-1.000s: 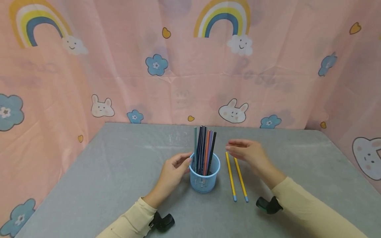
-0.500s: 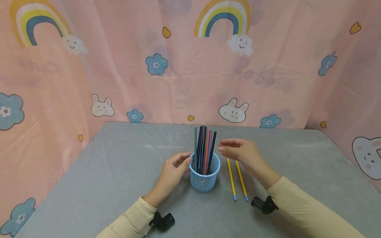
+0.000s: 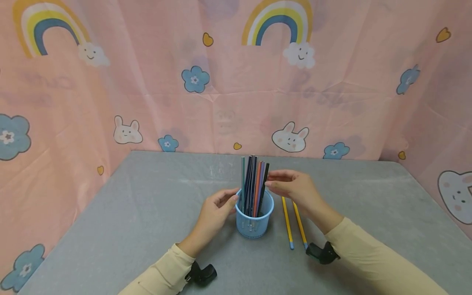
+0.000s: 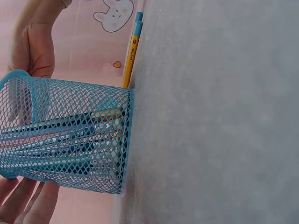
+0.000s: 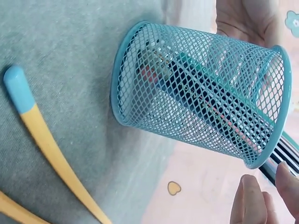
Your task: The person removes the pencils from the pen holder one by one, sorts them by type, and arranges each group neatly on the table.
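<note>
A light-blue mesh pencil cup [image 3: 252, 227] stands upright on the table, with several dark, teal, orange and purple pencils [image 3: 254, 184] in it. My left hand [image 3: 214, 211] holds the cup's left side near the rim, thumb toward the front and fingers along the wall. My right hand [image 3: 295, 186] is at the cup's right, thumb and fingers apart, fingertips right at the upper part of a black pencil [image 3: 264, 184]. In the right wrist view that pencil's shaft runs close to the gap between the thumb and fingers [image 5: 252, 200].
Two yellow pencils with blue ends lie right of the cup, the left one [image 3: 287, 225] and the right one [image 3: 300, 225], partly under the right hand. The grey table [image 3: 147, 213] meets a pink printed curtain [image 3: 228, 119] at the back.
My right hand has moved left from above the yellow pencils to the black pencil in the cup. The left hand and the cup stay in place.
</note>
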Available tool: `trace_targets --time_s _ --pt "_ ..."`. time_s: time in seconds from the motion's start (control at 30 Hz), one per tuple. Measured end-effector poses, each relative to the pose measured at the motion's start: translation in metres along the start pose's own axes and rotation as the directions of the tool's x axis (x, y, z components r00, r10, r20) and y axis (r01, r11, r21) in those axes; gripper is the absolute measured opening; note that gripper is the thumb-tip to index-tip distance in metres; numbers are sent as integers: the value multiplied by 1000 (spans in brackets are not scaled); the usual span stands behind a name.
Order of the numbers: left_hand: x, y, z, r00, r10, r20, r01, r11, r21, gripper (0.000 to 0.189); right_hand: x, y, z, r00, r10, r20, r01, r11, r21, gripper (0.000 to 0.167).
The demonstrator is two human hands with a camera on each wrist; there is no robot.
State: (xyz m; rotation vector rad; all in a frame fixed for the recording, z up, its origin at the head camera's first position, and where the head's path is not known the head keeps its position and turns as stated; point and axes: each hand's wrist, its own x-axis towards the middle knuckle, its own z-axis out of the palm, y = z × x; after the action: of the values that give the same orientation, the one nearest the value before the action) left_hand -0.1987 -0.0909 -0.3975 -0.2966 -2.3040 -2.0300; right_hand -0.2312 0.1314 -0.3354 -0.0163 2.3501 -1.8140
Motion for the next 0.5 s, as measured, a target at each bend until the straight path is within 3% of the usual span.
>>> trace_targets --time_s 0.5 --pt "-1 2 1 1000 -2 -6 2 1000 -12 28 2 -2 7 999 3 -35 -2 999 35 41"
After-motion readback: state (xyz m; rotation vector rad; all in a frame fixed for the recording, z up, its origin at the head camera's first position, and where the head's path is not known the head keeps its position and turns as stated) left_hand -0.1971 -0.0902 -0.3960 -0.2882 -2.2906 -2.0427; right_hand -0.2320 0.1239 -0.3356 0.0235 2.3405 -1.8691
